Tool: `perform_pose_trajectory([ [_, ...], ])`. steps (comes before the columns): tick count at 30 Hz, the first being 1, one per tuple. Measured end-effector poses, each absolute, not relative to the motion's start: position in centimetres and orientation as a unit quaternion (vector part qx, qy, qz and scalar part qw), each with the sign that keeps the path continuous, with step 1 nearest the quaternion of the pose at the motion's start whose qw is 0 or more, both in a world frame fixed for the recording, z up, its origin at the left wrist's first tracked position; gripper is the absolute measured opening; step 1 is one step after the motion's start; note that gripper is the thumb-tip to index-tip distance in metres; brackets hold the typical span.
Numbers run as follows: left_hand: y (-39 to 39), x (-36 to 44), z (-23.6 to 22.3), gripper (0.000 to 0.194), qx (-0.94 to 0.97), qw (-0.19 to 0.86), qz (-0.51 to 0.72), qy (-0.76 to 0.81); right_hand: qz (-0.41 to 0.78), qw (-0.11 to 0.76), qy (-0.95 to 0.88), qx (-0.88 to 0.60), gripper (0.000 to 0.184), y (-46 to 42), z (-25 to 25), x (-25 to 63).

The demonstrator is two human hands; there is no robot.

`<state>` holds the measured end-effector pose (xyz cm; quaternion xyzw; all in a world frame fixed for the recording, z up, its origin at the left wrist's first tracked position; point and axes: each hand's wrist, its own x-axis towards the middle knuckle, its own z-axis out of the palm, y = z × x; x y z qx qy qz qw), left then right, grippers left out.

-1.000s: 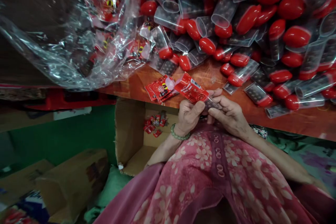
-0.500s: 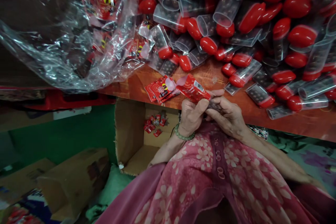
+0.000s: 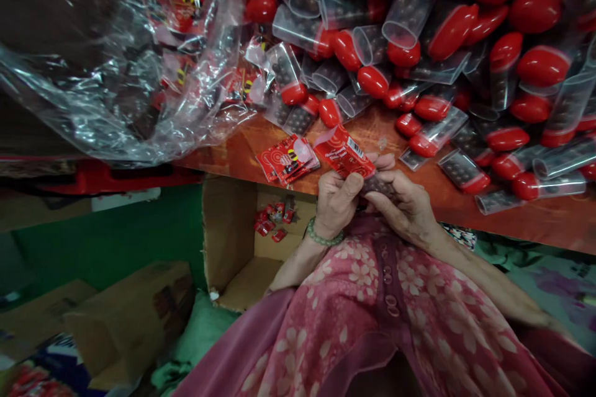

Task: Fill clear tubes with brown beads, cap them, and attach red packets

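Pinching: red foil wrapper grasped by left hand; clear bead-filled tube grasped by right hand.
Next move: tube judged to need wrapping.

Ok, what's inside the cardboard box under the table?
Small red packets lie in the open cardboard box; what is under them, and the part behind the left hand, cannot be seen.

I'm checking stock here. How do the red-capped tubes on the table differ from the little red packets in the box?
The red-capped tubes are clear, showing dark balls inside; the little red packets are opaque wrappers. The tubes lie heaped across the table; the packets sit in a small cluster in the cardboard box. The tubes also look larger than the packets. Both show bright red.
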<state>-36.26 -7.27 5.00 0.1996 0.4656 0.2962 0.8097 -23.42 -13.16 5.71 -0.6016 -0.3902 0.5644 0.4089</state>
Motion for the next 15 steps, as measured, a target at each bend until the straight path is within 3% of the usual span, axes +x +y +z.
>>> perform_pose_trajectory([
  [6, -6.8, -36.9, 5.3, 0.058, 0.199, 0.833, 0.277, 0.436, 0.643, 0.432, -0.309, -0.552, 0.019, -12.7, 6.1, -23.6],
  [15, -6.2, -36.9, 5.0, 0.064, 0.199, 0.813, 0.296, 0.459, 0.615, 0.411, -0.341, -0.581, 0.018, -12.3, 6.2, -23.6],
])
